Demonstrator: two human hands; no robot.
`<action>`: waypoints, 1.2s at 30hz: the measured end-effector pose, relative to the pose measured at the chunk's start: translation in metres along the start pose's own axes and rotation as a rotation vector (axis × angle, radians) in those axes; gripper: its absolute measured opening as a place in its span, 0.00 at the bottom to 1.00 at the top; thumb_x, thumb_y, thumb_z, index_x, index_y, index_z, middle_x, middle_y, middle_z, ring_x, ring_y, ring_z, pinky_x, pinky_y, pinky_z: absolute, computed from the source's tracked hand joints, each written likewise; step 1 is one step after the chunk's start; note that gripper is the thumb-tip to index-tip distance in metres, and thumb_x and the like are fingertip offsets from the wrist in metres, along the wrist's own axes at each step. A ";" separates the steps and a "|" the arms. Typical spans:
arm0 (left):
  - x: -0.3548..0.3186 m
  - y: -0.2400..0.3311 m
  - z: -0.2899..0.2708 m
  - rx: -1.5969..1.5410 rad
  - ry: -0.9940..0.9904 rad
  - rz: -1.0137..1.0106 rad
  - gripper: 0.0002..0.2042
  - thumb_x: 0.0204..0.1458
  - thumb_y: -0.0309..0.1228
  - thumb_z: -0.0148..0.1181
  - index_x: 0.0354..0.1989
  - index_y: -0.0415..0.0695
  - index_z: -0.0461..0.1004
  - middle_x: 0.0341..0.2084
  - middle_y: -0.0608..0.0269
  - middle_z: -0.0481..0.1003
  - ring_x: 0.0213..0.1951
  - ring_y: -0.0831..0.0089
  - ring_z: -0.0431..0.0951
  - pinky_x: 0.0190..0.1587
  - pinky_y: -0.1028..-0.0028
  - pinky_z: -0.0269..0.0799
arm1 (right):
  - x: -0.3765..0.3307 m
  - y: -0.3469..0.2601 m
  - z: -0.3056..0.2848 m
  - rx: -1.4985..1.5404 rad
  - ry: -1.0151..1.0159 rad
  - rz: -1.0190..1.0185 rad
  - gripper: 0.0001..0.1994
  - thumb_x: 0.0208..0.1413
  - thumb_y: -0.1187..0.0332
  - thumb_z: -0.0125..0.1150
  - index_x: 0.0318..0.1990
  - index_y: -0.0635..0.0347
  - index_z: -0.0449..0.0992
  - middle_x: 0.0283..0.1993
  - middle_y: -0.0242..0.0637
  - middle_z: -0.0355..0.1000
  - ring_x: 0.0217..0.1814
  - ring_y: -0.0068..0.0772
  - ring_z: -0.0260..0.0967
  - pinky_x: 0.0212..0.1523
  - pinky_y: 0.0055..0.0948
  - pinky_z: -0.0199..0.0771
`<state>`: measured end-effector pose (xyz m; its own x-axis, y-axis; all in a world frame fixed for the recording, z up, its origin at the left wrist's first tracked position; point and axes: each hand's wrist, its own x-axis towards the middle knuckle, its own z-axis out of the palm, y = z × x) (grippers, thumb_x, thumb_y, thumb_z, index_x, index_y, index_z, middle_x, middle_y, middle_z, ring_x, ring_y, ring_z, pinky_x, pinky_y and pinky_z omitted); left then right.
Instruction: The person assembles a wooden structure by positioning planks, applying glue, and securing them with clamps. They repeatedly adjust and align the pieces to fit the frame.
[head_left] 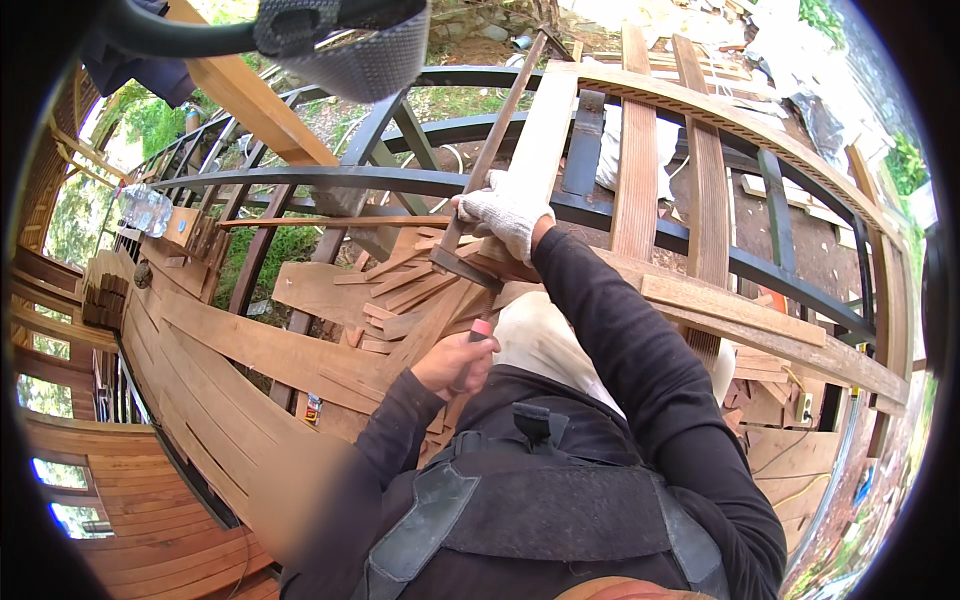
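My left hand (452,364), bare, is closed round a short dark stick-like tool with a pinkish-red end (481,328); its exact kind is not clear. Farther out, my right hand (508,214), in a whitish knit glove, is closed round a long, narrow brown bar (510,105). This bar slants up and away, and a dark metal crosspiece (466,269) sits at its near end. Beside the glove lies a pale board (545,130), running outward over the black metal frame. Loose wood offcuts (405,290) are heaped below and left of the glove.
Grooved planks (634,170) cross the black metal frame (400,180) on the right. A long timber beam (770,335) runs close by my right arm. Wide boards (230,345) cover the left, with a clear plastic bottle (145,210) beyond. A mesh-covered dark object (345,50) hangs at the top.
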<state>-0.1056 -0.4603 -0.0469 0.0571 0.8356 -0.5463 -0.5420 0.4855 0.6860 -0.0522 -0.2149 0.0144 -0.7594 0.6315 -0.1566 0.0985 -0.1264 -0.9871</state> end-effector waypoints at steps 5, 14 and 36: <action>0.005 -0.010 0.032 0.434 0.305 0.141 0.09 0.69 0.37 0.54 0.41 0.45 0.68 0.22 0.67 0.70 0.18 0.78 0.68 0.22 0.77 0.65 | 0.007 -0.007 0.000 -0.042 -0.020 0.131 0.17 0.53 0.64 0.71 0.45 0.69 0.79 0.38 0.43 0.80 0.37 0.33 0.80 0.37 0.30 0.83; 0.002 -0.003 0.024 0.218 0.214 0.069 0.15 0.70 0.45 0.53 0.49 0.44 0.67 0.23 0.66 0.72 0.18 0.74 0.72 0.23 0.74 0.73 | 0.003 -0.006 0.001 0.077 0.018 0.092 0.15 0.53 0.67 0.71 0.44 0.70 0.79 0.38 0.40 0.79 0.37 0.34 0.80 0.38 0.31 0.84; -0.002 -0.008 0.021 0.268 0.198 0.083 0.07 0.67 0.32 0.58 0.39 0.44 0.67 0.20 0.69 0.68 0.15 0.79 0.66 0.18 0.77 0.63 | 0.003 -0.016 0.025 -0.070 -0.093 0.224 0.22 0.49 0.61 0.69 0.45 0.72 0.80 0.41 0.48 0.79 0.43 0.40 0.76 0.46 0.37 0.77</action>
<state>-0.0835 -0.4609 -0.0413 -0.1558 0.8218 -0.5481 -0.2965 0.4904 0.8195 -0.0726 -0.2300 0.0308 -0.7691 0.5202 -0.3713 0.3127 -0.2004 -0.9285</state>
